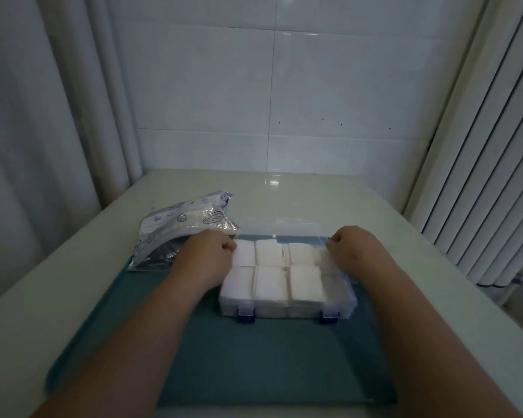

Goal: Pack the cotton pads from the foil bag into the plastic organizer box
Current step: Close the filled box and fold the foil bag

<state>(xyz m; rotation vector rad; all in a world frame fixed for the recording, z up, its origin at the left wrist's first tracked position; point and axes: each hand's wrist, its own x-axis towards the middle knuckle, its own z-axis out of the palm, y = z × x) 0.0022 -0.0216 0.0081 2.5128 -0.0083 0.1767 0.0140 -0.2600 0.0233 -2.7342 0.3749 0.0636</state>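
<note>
in the middle of the table [420, 267], on a dark teal mat [254, 357], lies the clear plastic box [284, 309], its long side running parallel to the near edge of the table. white cotton pads [271, 283] fill it: two rows of three stacks show plainly, while the column nearest the right edge of the table is hazy and i cannot tell what it holds. two blue latches [246, 314] sit on the box's front wall, facing the near edge.

the clear lid [280, 229] rises along the box's far side, tilted rather than flat. both hands are at its ends. the left hand [207, 251] has its fingers curled at the far left corner of the box and seems to pinch the lid's edge there. the right hand [352, 248] is curled the same way at the far right corner, fingertips on the lid's other end. both forearms reach in from the near edge, one on each side of the box.

just beside the box, toward the left edge of the table, lies the foil bag [181, 224], crumpled, printed with small shell drawings, its lower part resting on the far left corner of the mat.

beyond the far edge stands a white tiled wall [269, 86], with a pale curtain [43, 116] at the left and a ribbed white panel [495, 146] at the right.
</note>
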